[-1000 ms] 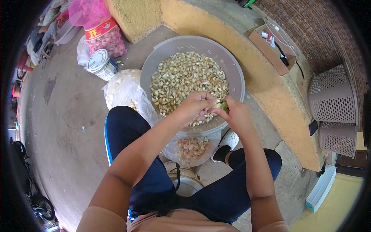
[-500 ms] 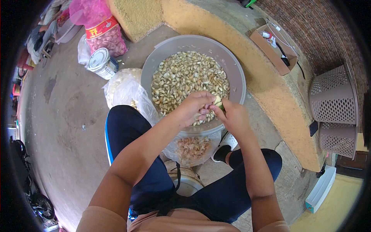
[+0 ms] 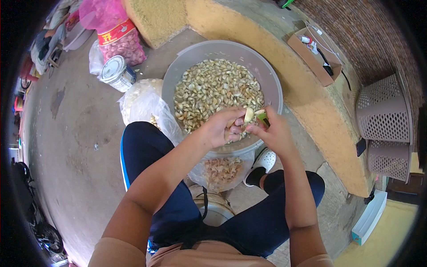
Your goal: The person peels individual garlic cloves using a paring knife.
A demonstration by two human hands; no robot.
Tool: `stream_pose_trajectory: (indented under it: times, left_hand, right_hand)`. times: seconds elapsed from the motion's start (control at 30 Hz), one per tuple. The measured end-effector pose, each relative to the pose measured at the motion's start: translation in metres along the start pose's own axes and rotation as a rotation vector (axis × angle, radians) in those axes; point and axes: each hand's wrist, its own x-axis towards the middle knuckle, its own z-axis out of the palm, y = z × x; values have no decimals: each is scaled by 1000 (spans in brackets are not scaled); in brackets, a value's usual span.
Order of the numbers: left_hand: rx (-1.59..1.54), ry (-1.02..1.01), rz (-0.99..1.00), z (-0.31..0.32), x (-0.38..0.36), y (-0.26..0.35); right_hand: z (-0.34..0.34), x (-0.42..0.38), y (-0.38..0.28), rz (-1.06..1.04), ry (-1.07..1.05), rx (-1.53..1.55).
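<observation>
Over the near right part of a large grey-brown basin [image 3: 274, 89], both hands work close together. Pinched in my left hand [image 3: 225, 127] is a pale garlic clove [image 3: 249, 115]. My right hand [image 3: 275, 132] has its fingers closed on a small green tool [image 3: 263, 118], whose working end I cannot make out. A pale bit, perhaps peel or garlic, shows beside the right fingertips. Many garlic cloves [image 3: 213, 86] fill the basin below, seemingly in water. Just under its near rim sits a clear plastic bag of brownish peels [image 3: 222, 172].
Left of the basin stand a white plastic bag [image 3: 149, 107], a tin can [image 3: 118, 73] and a pink net sack of garlic [image 3: 123, 44]. A low yellow ledge [image 3: 307, 102] curves along the right, bearing a cardboard box [image 3: 318, 55]. Perforated baskets [image 3: 384, 111] stand farther right.
My hands have moved slightly apart. The clove now shows clear at the left fingertips, and the green tool has shifted right with my right hand.
</observation>
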Motion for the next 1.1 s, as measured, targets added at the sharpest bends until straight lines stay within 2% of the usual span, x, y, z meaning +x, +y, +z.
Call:
stream_pose_trajectory:
  times: [0.37, 0.67, 0.87, 0.97, 1.1]
  left_hand:
    - [-53, -157, -40, 1, 1, -9]
    - [-64, -139, -31, -1, 0, -9]
    - [-102, -89, -30, -1, 0, -11]
    - [-86, -112, -20, 0, 0, -10]
    - [-97, -89, -25, 1, 0, -10]
  right_hand:
    - [0, 1, 0, 61, -41, 20]
    - [5, 2, 2, 32, -45, -5]
    - [4, 0, -2, -19, -60, -191]
    - [7, 0, 4, -35, -20, -118]
    - [7, 0, 1, -11, -80, -75]
